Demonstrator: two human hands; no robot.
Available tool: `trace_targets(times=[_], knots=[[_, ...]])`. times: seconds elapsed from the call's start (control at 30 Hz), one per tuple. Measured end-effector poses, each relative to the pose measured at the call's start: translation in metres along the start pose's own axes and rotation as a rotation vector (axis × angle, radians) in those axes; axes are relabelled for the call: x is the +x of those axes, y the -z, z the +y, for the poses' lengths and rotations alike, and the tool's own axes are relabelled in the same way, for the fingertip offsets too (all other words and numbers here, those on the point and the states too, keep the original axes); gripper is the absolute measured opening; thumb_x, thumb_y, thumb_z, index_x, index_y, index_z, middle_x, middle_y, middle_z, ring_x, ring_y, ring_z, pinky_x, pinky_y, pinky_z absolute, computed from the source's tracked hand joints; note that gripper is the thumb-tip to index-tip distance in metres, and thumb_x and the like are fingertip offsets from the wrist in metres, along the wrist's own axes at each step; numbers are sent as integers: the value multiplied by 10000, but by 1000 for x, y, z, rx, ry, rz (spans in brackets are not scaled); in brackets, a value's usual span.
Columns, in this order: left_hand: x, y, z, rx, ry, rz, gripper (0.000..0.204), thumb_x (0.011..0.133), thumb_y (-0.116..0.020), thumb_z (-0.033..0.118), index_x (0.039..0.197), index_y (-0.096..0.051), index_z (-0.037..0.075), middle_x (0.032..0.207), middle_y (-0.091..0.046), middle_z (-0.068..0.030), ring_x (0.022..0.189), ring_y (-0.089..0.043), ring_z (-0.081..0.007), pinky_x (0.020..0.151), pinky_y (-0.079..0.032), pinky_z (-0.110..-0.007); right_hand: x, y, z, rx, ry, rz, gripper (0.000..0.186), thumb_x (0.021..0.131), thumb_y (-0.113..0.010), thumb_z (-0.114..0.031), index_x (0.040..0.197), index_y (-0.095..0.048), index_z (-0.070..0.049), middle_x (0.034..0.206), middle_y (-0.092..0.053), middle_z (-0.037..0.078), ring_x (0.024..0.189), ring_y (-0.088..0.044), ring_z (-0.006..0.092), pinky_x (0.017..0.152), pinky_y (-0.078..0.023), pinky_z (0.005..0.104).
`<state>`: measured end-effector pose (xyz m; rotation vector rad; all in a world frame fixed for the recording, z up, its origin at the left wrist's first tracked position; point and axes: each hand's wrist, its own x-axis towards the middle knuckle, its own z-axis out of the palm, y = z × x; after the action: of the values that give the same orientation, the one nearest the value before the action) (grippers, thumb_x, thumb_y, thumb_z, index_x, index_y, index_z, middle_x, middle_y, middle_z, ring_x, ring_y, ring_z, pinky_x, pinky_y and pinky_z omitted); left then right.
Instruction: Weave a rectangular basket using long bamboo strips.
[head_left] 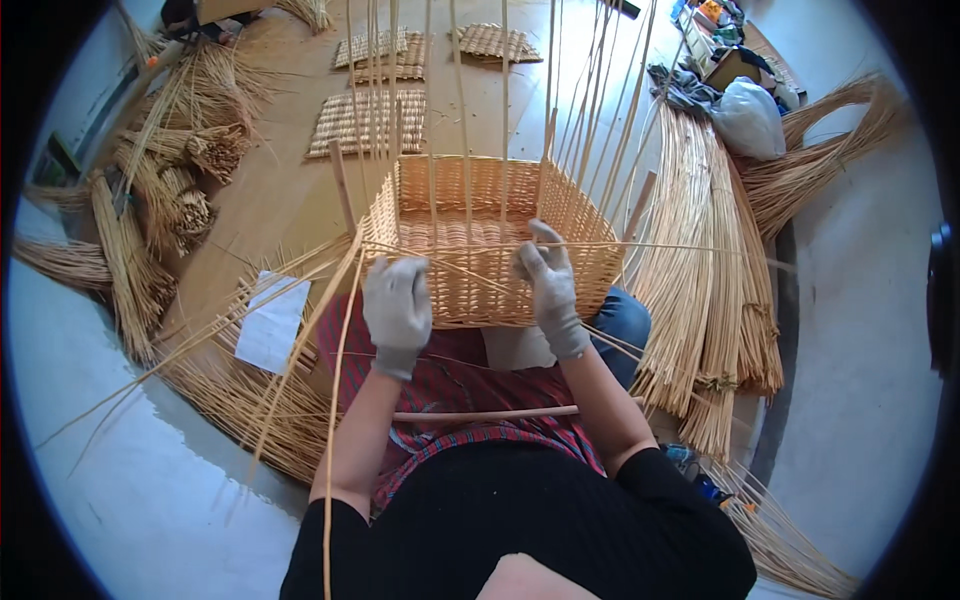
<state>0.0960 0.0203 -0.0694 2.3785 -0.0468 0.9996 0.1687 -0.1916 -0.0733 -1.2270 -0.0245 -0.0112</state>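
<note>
A rectangular wicker basket [460, 290] rests on my lap, tilted so its woven inside shows. Long upright stakes [457, 80] rise from its walls. At the near wall, left of centre, is my left hand [398, 305] in a pale glove, its fingers curled against the weave; what they hold is hidden. My right hand [552, 290], gloved too, is closed at the near rim on a thin wicker rod [690, 248], which runs out past the right corner. Several loose rods [290, 378] fan out from the left corner, and another slants across the near wall between my hands.
Bundles of wicker rods lie left [135, 260] and right [690, 260] on the floor. Woven panels [370, 120] lie beyond the basket. A white sheet [272, 320] is at left, a white bag [750, 118] at far right. A wooden stick [485, 414] crosses my lap.
</note>
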Motion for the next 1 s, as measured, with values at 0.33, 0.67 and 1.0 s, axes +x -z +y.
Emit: trace_targets(times=[0.33,0.67,1.0], knots=[[48,-83,-37,267,278,-576,481,1036,-417,480,1021,-653,60,798,-712,-209,786,-704,-400,777,-526,-522,19,56,44,-68,-100,182,200,950,-719,-134,1120,-702,-31,852,-683,-12,705,-571,63,621,-443,214],[46,-67,-26,191,347,-617,426,941,-582,525,993,-661,110,874,-735,-164,870,-701,-364,871,-482,-488,92,-100,-39,-1235,566,-232,642,935,-525,26,1544,-357,-87,1513,-460,221,1183,-645,284,945,-531,305],[61,-48,-15,160,297,-425,397,900,-698,371,1204,-607,134,983,-737,-134,904,-705,-358,847,-526,-462,-7,98,22,-76,-85,-18,152,1060,-529,-139,1154,-628,-73,1068,-699,71,860,-644,110,764,-530,266]])
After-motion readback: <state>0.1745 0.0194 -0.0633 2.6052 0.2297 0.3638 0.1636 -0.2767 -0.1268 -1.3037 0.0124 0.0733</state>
